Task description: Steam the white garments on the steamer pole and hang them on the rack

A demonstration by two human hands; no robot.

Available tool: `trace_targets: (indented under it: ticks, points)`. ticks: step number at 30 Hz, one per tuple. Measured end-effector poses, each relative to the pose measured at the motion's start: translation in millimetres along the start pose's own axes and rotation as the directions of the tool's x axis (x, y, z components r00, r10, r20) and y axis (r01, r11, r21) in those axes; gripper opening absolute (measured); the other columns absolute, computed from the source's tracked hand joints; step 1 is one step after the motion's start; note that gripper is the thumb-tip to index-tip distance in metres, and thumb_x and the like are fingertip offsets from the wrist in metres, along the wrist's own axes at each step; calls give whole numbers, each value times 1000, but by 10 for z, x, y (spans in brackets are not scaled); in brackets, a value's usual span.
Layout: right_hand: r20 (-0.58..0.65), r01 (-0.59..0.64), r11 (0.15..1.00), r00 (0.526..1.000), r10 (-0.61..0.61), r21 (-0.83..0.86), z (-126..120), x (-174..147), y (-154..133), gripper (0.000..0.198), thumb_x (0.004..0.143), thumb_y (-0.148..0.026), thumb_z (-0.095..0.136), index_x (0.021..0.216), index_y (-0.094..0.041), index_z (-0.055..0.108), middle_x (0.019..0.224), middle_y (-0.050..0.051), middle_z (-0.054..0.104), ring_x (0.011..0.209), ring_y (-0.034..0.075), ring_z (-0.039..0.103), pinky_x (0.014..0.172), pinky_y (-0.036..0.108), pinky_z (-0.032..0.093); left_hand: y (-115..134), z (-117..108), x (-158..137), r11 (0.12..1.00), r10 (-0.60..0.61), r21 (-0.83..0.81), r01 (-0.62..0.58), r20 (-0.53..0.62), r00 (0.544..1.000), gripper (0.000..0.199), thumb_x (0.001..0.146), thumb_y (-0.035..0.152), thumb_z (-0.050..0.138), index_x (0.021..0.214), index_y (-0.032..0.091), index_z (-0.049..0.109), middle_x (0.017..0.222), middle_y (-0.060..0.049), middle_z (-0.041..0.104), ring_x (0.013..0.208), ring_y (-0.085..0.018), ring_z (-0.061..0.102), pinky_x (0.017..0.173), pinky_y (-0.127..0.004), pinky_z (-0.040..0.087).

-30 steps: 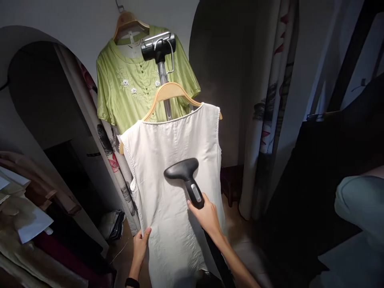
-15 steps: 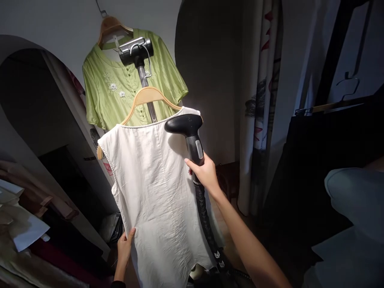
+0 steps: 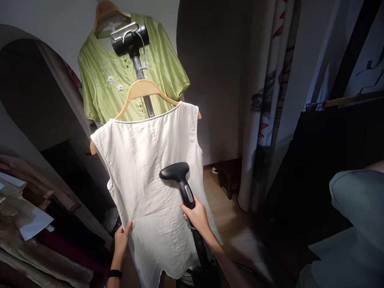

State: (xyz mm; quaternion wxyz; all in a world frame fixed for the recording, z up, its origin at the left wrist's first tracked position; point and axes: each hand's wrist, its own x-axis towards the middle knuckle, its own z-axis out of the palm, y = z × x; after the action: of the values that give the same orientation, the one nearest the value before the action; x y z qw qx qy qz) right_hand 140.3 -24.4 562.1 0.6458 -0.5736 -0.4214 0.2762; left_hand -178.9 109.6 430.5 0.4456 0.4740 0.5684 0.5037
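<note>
A white sleeveless top [image 3: 144,160] hangs on a wooden hanger [image 3: 145,88] in front of me, with creases across its middle and lower part. My right hand [image 3: 196,216] is wrapped round the handle of a black garment steamer head [image 3: 175,173]. The head lies over the middle right of the top; whether it touches the cloth I cannot tell. A dark hose [image 3: 199,244] runs down from the handle. My left hand [image 3: 122,240] pinches the top's left side edge near the waist, thumb in front and fingers partly behind the cloth.
Behind the top stand a steamer pole with a black bracket [image 3: 130,40] and a green blouse [image 3: 99,80] on a hanger. Folded clothes [image 3: 30,216] lie at the lower left. Curtains [image 3: 264,104], a dark stool [image 3: 229,176] and dark hanging clothes [image 3: 336,144] are to the right.
The steamer head has moved down and slightly left, from the top's right shoulder to its middle. My left hand keeps its hold on the side edge. The view has shifted a little.
</note>
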Motion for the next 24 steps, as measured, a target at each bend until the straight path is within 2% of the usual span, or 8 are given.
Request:
trace_targets:
  ticks: [3,8,11,14,17,24]
  points:
    - [-9,9,999,1000,-8,48,2,84,-150,29,70,-44,68,72,-24,47,60,-1,57,48,22,59,48,36,49,9,-6,-4,999,-20,-29,20,9,1000,73,48,65,79,90,6,71,83,-12,72,78,-25,64,67,-31,48]
    - [-59,139,989,989,-136,52,-24,464,-647,32,68,-44,72,76,-20,51,62,-2,59,48,16,58,51,29,49,-17,-26,-11,998,-52,-41,55,58,997,72,51,63,79,94,5,70,86,-13,71,76,-25,65,63,-30,48]
    - [-59,194,969,981,-187,155,5,657,-927,35,68,-44,73,78,-20,51,62,-4,56,48,14,57,49,27,49,-32,-26,-11,998,-46,-42,49,68,997,70,54,62,78,93,5,70,88,-14,71,78,-25,65,65,-30,49]
    - [-50,189,944,982,-183,271,72,728,-1075,37,67,-45,75,81,-20,51,66,-3,57,49,14,57,47,27,49,-9,-12,-24,997,-66,-34,69,76,995,70,53,63,78,92,6,70,85,-12,72,75,-24,65,63,-29,48]
    - [-13,141,941,989,-144,307,148,649,-996,38,66,-44,76,80,-20,50,66,-2,57,48,14,56,46,27,49,35,4,-48,997,-64,-45,68,70,995,70,51,63,79,92,7,71,85,-11,73,77,-24,66,64,-28,49]
    - [52,-18,966,999,5,259,253,72,-338,30,64,-41,74,73,-24,51,60,-4,55,44,16,53,43,33,46,40,31,-50,994,-73,-71,78,69,995,66,53,61,79,91,7,72,89,-12,74,83,-24,66,70,-29,50]
